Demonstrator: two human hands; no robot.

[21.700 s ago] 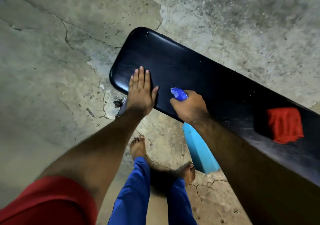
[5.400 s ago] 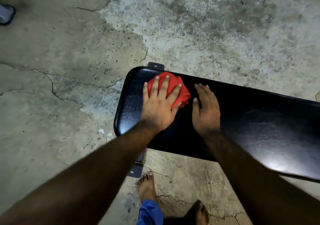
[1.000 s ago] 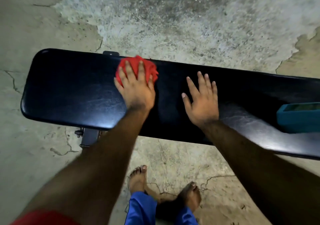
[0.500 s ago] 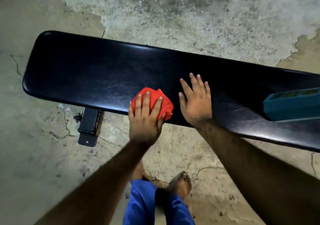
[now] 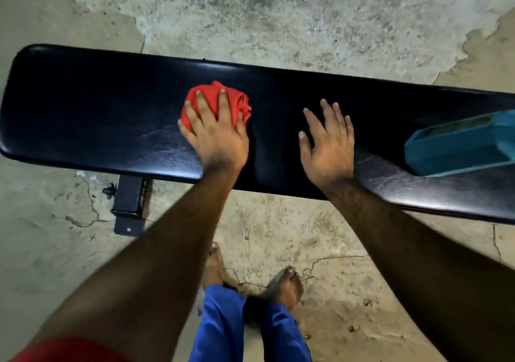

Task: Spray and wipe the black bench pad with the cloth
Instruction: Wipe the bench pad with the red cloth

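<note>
On the black bench pad [image 5: 83, 111], both hands lie flat

Left hand [image 5: 216, 136] presses the bunched red cloth [image 5: 239, 102] near mid-pad with straight, spread fingers; right hand [image 5: 328, 150] rests beside it, palm down, fingers splayed, holding nothing; teal spray bottle [image 5: 459, 144] lies on the pad farther right

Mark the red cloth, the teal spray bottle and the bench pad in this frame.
red cloth [image 5: 239, 102]: head view, bunched folds beyond the fingertips.
teal spray bottle [image 5: 457, 150]: head view, broad side of its body.
bench pad [image 5: 83, 105]: head view, bare black top, left part.
</note>
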